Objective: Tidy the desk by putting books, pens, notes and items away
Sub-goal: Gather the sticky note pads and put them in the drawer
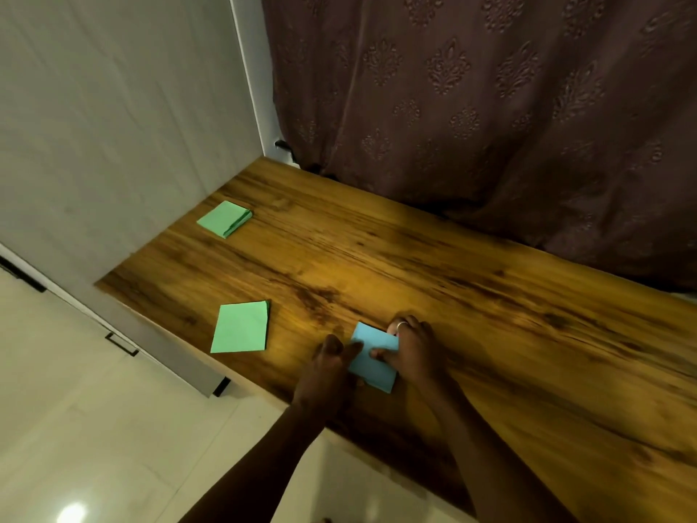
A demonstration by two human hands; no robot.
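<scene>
A small stack of light blue notes (pixel 371 366) lies near the front edge of the wooden desk (pixel 471 281). My left hand (pixel 328 366) pinches its left edge between thumb and fingers. My right hand (pixel 409 347), with a ring on one finger, grips its right side, thumb on top. A stack of green notes (pixel 240 327) lies flat to the left of my hands, apart from them. A second green stack (pixel 224 218) lies further back at the desk's left end, close to the wall.
A dark patterned curtain (pixel 490 100) hangs along the desk's back edge. A pale wall (pixel 113 107) closes off the left end. A grey cabinet panel (pixel 158 345) with black handles stands below the desk's left corner, above a glossy tiled floor (pixel 94 428).
</scene>
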